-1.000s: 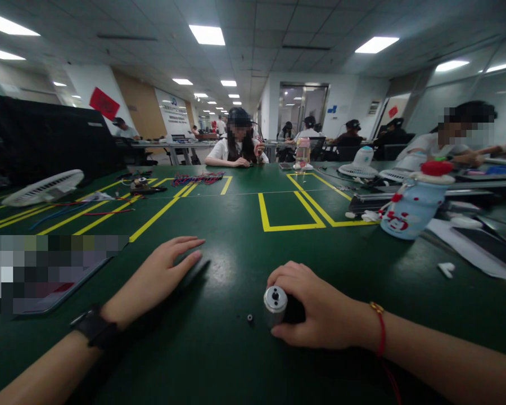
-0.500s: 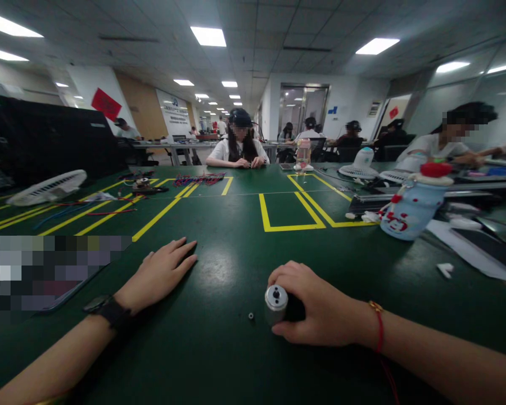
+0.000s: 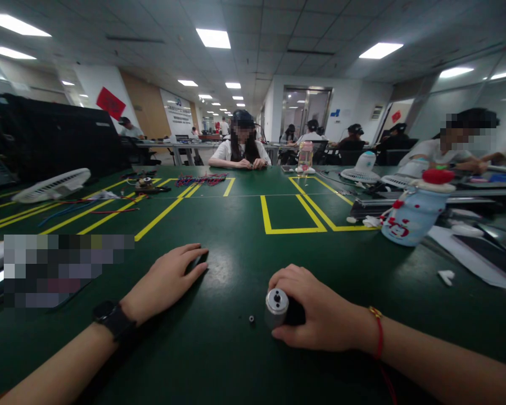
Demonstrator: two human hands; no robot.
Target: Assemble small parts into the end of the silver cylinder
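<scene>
My right hand (image 3: 310,309) is wrapped round a silver cylindrical motor (image 3: 275,309) that stands upright on the green table (image 3: 211,360). The motor's round top faces up, with a dark centre and small holes. To the left of the motor lies a tiny metal ring-like part (image 3: 252,319), apart from both hands. My left hand (image 3: 168,278) hovers low over or rests on the table, fingers stretched out and thumb apart, holding nothing.
A light-blue bottle (image 3: 413,216) with a red top stands at the right. Yellow tape (image 3: 295,230) marks areas of the table. Coloured wires (image 3: 200,179) and a white fan (image 3: 53,185) lie further left. A person (image 3: 241,146) sits across the table.
My left hand has moved right, toward the middle of the table. The right hand still grips the motor in nearly the same spot. The view has shifted slightly.
</scene>
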